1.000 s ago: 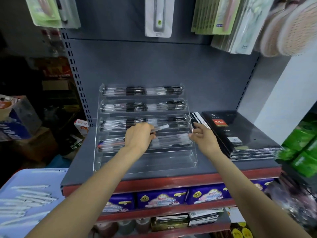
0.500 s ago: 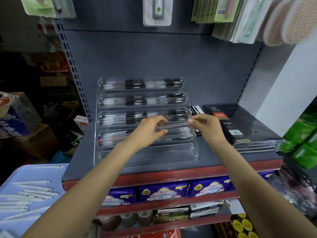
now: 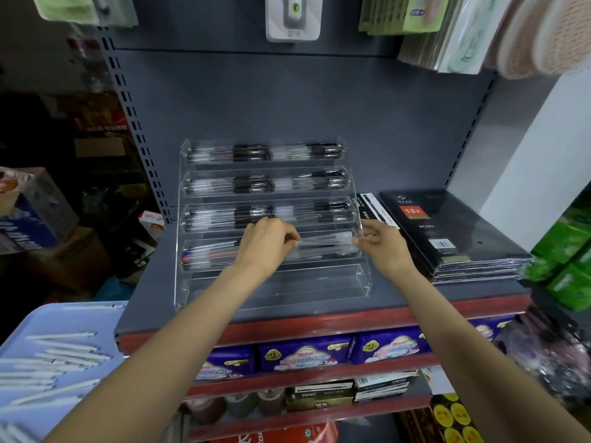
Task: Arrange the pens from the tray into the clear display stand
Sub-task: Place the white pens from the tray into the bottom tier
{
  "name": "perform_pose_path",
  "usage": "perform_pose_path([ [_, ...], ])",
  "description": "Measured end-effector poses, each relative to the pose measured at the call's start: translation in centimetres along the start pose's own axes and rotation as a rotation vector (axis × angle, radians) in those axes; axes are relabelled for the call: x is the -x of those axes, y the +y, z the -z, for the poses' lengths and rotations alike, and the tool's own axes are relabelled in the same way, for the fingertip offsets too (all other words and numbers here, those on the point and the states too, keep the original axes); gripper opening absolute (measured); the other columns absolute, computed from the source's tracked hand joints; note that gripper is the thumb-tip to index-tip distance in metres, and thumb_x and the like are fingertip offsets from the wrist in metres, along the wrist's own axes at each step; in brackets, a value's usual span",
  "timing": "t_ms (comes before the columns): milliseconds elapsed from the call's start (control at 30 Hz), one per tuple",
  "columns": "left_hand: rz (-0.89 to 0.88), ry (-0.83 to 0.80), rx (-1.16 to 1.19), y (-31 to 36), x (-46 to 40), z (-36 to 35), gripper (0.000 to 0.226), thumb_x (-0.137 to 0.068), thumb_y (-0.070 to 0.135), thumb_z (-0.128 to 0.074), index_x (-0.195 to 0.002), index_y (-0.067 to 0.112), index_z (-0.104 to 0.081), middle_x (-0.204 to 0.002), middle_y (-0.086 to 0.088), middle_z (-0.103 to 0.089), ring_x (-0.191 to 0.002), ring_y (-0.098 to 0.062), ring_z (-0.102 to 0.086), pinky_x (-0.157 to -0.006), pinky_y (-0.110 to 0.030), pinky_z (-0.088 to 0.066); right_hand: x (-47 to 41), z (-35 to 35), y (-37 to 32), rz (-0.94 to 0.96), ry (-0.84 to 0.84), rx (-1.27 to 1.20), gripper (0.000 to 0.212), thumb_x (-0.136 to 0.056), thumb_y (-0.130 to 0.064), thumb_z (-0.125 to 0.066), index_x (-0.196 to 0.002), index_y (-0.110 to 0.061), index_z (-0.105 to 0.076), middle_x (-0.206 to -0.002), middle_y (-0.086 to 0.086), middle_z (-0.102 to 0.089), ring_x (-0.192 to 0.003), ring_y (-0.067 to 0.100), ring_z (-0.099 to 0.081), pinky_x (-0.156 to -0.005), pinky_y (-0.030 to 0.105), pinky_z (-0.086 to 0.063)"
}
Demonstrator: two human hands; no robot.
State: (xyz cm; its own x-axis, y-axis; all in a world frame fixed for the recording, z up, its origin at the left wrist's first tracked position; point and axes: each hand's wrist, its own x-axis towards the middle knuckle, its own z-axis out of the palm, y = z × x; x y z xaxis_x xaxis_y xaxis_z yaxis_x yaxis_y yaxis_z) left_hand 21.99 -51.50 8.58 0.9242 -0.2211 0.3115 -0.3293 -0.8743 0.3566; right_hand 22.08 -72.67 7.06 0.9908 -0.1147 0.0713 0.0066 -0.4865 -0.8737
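Both hands (image 3: 268, 244) (image 3: 382, 247) lowered, fingers pinching slim clear pen (image 3: 326, 243) (blurred), over acrylic stand (image 3: 364, 282).

One view only, from the person's head, and it looks forward and down onto the clear display stand (image 3: 271, 219), close at arm's reach. The stand sits mid-frame; the blue tray (image 3: 19, 327) shows lower left of it.
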Motion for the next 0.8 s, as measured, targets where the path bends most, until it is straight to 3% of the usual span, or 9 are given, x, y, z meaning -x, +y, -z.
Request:
perform_pose_path([
  [133,-0.014,-0.044,-0.041,0.2,-0.2,0.0,0.017,-0.089,0.026,-0.062,-0.102,0.021,-0.071,-0.104,0.000,-0.069,-0.099,-0.019,-0.062,-0.091,-0.038,-0.047,0.0,-0.2,-0.1,0.026,0.020,0.071,0.045,-0.089,-0.009,-0.062,-0.132,-0.009,-0.050,-0.118,0.009,-0.060,-0.094,0.012,-0.056,-0.079,0.017,-0.044],
  [233,-0.018,-0.049,-0.032,0.2,-0.3,0.1,0.020,-0.088,0.029,-0.062,-0.105,0.020,-0.069,-0.104,0.000,-0.069,-0.099,-0.019,-0.062,-0.092,-0.039,-0.047,0.4,-0.5,-0.7,0.139,0.155,0.211,0.045,-0.086,-0.007,-0.064,-0.130,-0.008,-0.052,-0.123,0.012,-0.053,-0.107,0.020,-0.056,-0.095,0.026,-0.046],
  [367,-0.039,-0.010,0.070,-0.5,0.5,0.7,0.021,-0.089,0.026,-0.061,-0.108,0.018,-0.067,-0.103,-0.001,-0.066,-0.097,-0.019,-0.060,-0.090,-0.040,-0.048,1.8,-1.9,-2.3,0.283,0.232,0.311,0.039,-0.088,-0.006,-0.060,-0.126,-0.010,-0.054,-0.124,0.009,-0.049,-0.115,0.020,-0.049,-0.093,0.014,-0.031],
  [533,-0.001,0.119,0.212,-3.5,3.5,2.8,0.018,-0.087,0.020,-0.063,-0.104,0.019,-0.068,-0.095,0.003,-0.065,-0.086,-0.009,-0.060,-0.082,-0.029,-0.051,3.1,-6.5,-6.2,0.299,0.000,0.204,0.032,-0.088,-0.009,-0.060,-0.120,-0.011,-0.057,-0.104,0.004,-0.060,-0.090,0.011,-0.055,-0.088,0.021,-0.048],
  [633,0.051,0.182,0.233,-7.1,6.6,4.8,0.016,-0.086,0.018,-0.064,-0.102,0.017,-0.069,-0.091,0.004,-0.065,-0.082,-0.008,-0.060,-0.077,-0.024,-0.049,4.4,-10.7,-8.7,0.311,-0.083,0.139,0.028,-0.089,-0.009,-0.059,-0.116,-0.013,-0.060,-0.095,-0.001,-0.063,-0.085,0.008,-0.056,-0.072,0.000,-0.041],
  [800,0.248,0.256,0.204,-16.0,12.8,8.4,0.015,-0.087,0.015,-0.063,-0.099,0.012,-0.069,-0.092,-0.004,-0.069,-0.081,-0.016,-0.063,-0.077,-0.029,-0.051,7.8,-21.0,-13.4,0.353,-0.264,0.052,0.026,-0.088,-0.004,-0.056,-0.112,-0.010,-0.062,-0.092,0.001,-0.063,-0.083,0.010,-0.056,-0.070,0.001,-0.040],
])
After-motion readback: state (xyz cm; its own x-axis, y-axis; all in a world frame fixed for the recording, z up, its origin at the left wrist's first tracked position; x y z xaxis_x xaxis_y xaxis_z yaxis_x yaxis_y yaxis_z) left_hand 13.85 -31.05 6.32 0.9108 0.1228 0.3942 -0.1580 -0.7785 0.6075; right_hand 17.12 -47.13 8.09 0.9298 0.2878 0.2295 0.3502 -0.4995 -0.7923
